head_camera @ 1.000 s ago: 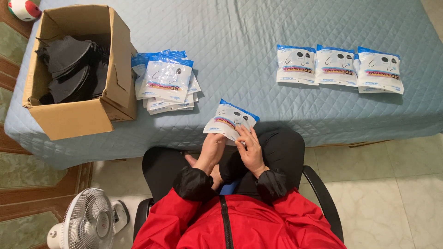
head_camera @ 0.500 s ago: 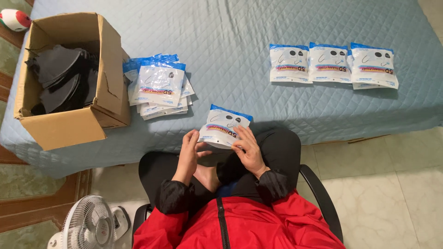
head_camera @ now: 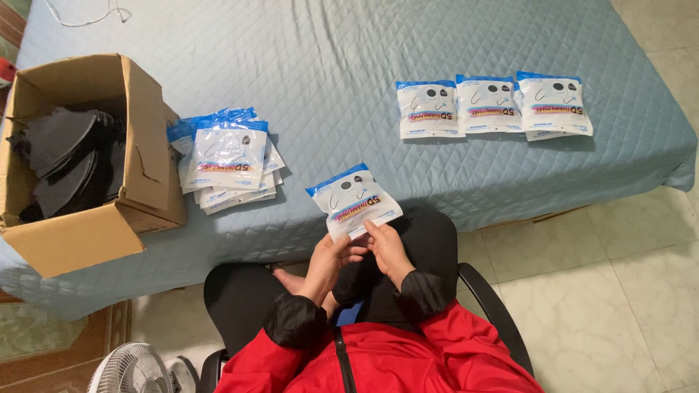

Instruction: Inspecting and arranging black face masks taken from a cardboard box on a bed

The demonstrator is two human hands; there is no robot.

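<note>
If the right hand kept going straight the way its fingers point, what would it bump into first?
The right hand points up and left, already touching the packet it holds. Past that, probably the blue quilted bed, though depth is unclear.

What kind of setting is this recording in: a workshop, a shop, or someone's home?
Most likely a home bedroom used for packing work: a bed with a quilted blue cover serves as the table, a standing fan sits on the tiled floor, and both hands hold one packet.

I hold one flat white packet (head_camera: pixel 354 200) with a blue top band by its lower edge. At ten o'clock from it a fanned pile of like packets (head_camera: pixel 227 156) lies on the bed; at two o'clock three more (head_camera: pixel 494 105) sit in a row.
</note>
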